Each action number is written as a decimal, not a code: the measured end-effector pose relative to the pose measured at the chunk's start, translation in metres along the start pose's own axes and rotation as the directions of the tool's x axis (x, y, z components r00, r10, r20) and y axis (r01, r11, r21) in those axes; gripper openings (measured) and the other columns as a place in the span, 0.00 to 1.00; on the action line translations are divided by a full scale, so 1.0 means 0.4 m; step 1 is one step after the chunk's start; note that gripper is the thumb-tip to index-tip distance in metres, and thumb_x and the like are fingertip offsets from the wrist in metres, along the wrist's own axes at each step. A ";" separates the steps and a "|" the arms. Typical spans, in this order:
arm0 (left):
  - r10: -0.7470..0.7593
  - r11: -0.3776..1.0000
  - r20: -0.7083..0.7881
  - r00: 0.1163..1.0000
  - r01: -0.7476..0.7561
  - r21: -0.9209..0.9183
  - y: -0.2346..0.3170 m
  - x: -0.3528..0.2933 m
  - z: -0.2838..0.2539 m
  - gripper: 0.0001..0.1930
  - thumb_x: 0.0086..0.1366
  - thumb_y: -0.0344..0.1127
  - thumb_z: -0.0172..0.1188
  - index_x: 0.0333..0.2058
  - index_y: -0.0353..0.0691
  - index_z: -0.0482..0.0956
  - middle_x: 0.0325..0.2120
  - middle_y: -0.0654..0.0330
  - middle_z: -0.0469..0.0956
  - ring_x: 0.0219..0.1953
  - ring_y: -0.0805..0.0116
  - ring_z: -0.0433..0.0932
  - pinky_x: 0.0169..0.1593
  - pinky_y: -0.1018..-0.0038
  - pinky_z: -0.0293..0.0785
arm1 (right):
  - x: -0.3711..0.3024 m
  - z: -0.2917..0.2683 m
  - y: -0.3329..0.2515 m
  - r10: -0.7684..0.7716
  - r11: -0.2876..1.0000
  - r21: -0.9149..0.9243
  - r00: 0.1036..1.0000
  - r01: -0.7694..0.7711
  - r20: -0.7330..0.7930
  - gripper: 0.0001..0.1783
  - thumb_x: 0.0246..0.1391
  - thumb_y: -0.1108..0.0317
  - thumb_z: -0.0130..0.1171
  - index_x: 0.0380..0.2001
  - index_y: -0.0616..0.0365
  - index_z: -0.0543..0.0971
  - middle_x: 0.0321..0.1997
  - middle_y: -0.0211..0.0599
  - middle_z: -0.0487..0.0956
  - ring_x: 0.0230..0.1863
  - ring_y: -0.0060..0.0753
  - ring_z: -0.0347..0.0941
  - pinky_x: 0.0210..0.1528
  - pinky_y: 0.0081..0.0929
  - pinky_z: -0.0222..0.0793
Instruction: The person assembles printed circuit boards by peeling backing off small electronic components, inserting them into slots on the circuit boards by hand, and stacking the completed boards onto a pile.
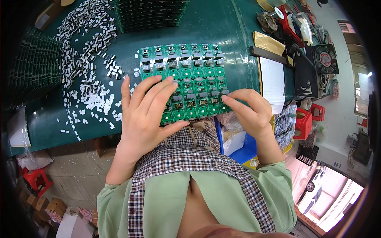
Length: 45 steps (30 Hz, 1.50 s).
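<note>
A green panel of circuit boards [194, 83] lies at the table's near edge, with small digit displays in two rows. Displays in the upper row look pale grey; most in the lower row look dark. My left hand [149, 103] is spread over the panel's left part, fingertips resting on it and thumb along its near edge. At the right edge, my right hand [252, 109] has thumb and forefinger pinched together over the end of the lower display row. Whatever lies between those fingertips is hidden.
Many loose black-and-white display pieces [89, 47] and small white bits [95, 97] are scattered at left. Stacked green boards [151, 14] stand at the back, more boards [33, 71] far left. Right: a paper sheet [273, 81], a black fan [324, 59], a blue bin [248, 148].
</note>
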<state>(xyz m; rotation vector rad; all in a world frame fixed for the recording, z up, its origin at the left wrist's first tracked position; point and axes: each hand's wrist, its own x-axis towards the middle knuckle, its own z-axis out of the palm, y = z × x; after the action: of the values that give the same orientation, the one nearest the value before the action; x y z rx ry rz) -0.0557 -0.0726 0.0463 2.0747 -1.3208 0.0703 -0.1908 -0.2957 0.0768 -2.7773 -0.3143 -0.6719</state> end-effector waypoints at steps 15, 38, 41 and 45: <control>-0.005 1.000 -0.013 1.000 0.005 0.026 0.002 0.003 0.000 0.39 0.34 0.44 0.74 0.49 0.40 0.71 0.49 0.61 0.74 0.55 0.60 0.68 0.66 0.52 0.39 | 0.071 -0.020 -0.021 0.052 0.998 0.031 0.987 -0.057 0.151 0.14 0.32 0.73 0.66 0.29 0.55 0.78 0.30 0.31 0.71 0.33 0.34 0.69 0.36 0.31 0.61; -0.030 0.995 -0.033 0.999 0.027 -0.095 -0.011 -0.023 -0.041 0.51 0.34 0.58 0.70 0.57 0.36 0.63 0.58 0.54 0.63 0.63 0.53 0.58 0.65 0.49 0.41 | 0.028 -0.040 -0.019 0.360 0.889 0.257 0.925 -0.379 0.119 0.39 0.33 0.65 0.72 0.51 0.63 0.70 0.52 0.46 0.69 0.53 0.47 0.66 0.55 0.36 0.61; -0.133 0.990 0.002 0.991 0.133 -0.056 -0.043 -0.025 -0.058 0.57 0.34 0.60 0.70 0.60 0.32 0.58 0.61 0.49 0.57 0.66 0.48 0.51 0.64 0.50 0.42 | -0.006 -0.009 0.005 0.351 0.860 0.280 0.892 -0.427 0.284 0.61 0.30 0.57 0.75 0.65 0.63 0.50 0.69 0.53 0.51 0.69 0.53 0.46 0.68 0.39 0.46; -0.177 0.984 0.152 0.972 0.178 0.010 -0.049 -0.027 -0.051 0.59 0.37 0.59 0.70 0.62 0.29 0.51 0.64 0.46 0.50 0.68 0.48 0.44 0.65 0.51 0.40 | -0.008 0.032 -0.003 0.347 0.783 0.435 0.893 -0.444 0.287 0.62 0.33 0.58 0.74 0.66 0.63 0.46 0.68 0.54 0.51 0.70 0.52 0.45 0.68 0.39 0.44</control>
<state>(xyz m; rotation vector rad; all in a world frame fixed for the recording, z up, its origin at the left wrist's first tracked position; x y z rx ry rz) -0.0389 -0.0476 0.0483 2.2222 -1.2145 -0.1724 -0.1887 -0.2910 0.0643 -2.2980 0.0719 -0.1766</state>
